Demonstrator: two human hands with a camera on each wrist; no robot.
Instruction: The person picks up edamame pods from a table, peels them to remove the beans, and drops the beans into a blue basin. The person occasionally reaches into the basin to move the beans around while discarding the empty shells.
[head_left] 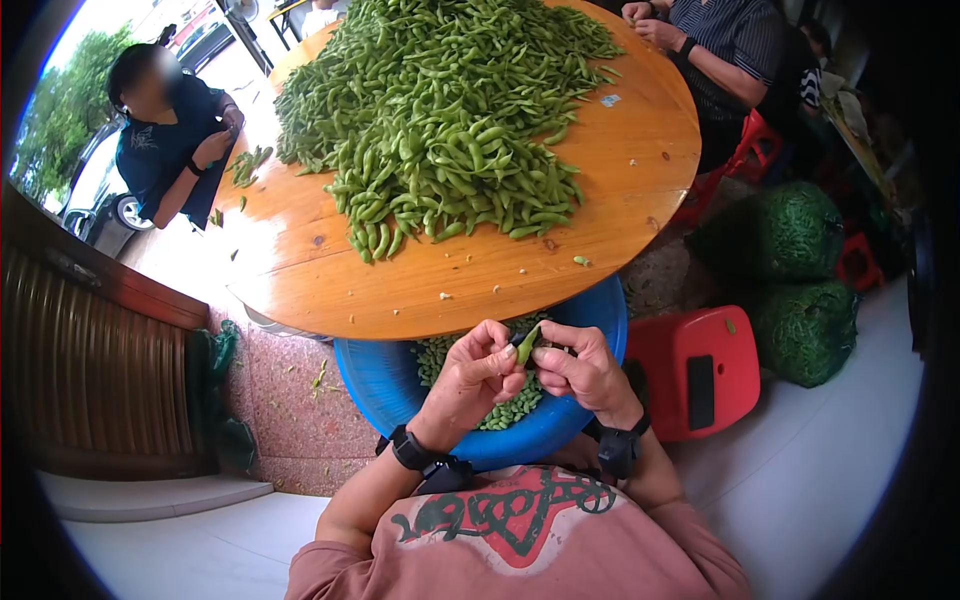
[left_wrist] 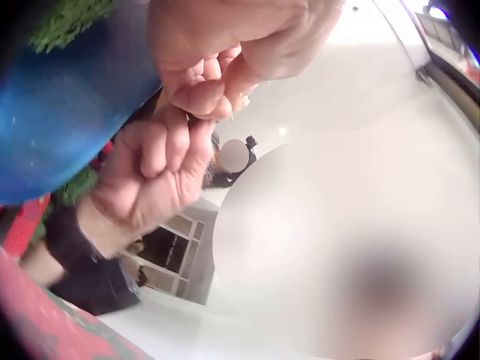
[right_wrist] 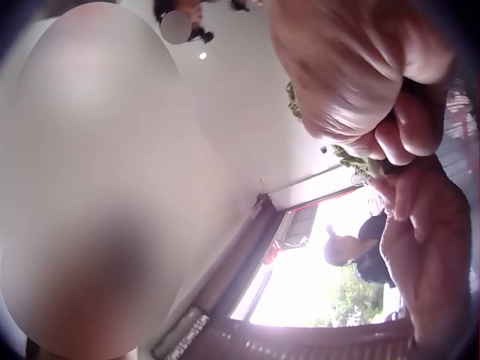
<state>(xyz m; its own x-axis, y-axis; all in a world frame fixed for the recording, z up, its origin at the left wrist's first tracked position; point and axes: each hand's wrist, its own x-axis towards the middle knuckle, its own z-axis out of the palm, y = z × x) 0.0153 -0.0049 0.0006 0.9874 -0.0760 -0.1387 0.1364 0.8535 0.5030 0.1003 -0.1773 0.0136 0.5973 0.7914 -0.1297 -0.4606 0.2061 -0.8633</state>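
Note:
A green soybean pod (head_left: 527, 345) is held between the two hands, above a blue basin (head_left: 368, 385). My left hand (head_left: 472, 375) pinches it from one side with thumb and fingertips, while my right hand (head_left: 585, 370) pinches its upper end. Shelled green beans (head_left: 512, 412) lie in the basin, partly hidden by the hands. Both wrist views show the left hand (left_wrist: 247, 34) and right hand (right_wrist: 352, 71) meeting at the fingertips, with the pod mostly covered. Past the basin, a large heap of pods (head_left: 430, 120) covers much of the round wooden table (head_left: 620, 220).
The table's near edge overhangs the basin. A red plastic stool (head_left: 735, 365) stands at the right, with filled green mesh sacks (head_left: 805, 330) behind it. One person (head_left: 165, 150) is at the table's left, another (head_left: 725, 60) at its far right. Bean scraps dot the tabletop and floor.

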